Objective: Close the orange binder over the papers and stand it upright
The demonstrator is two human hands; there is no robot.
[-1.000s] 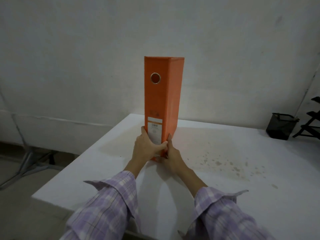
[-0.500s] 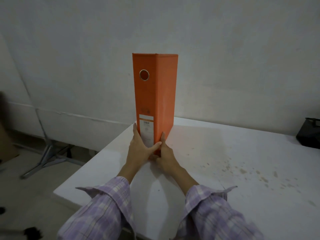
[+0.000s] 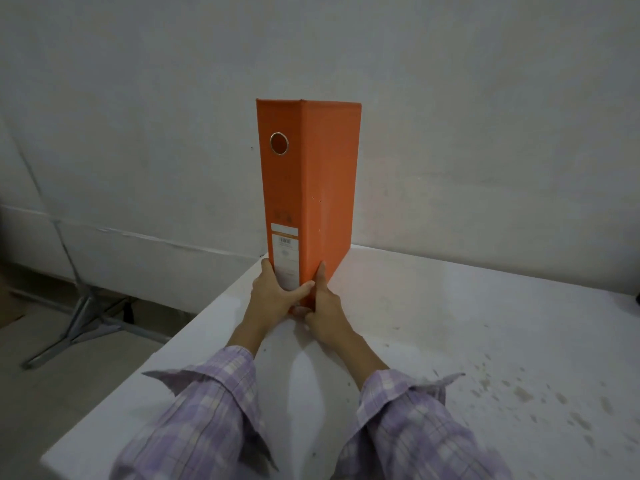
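The orange binder stands upright and closed on the white table, near its far left corner. Its spine faces me, with a metal-ringed finger hole near the top and a white label lower down. My left hand clasps the bottom of the spine from the left, thumb across the front. My right hand presses the lower right cover, fingers pointing up along it. No papers are visible; the covers hide the inside.
The table's left edge runs diagonally just beside the binder. Brownish stains speckle the tabletop at the right. A grey metal stand's legs rest on the floor to the left. A plain white wall is behind.
The view has turned left, so the binder sits nearer the table's far left corner and shows more of its right cover. Both hands keep the same hold at its base.
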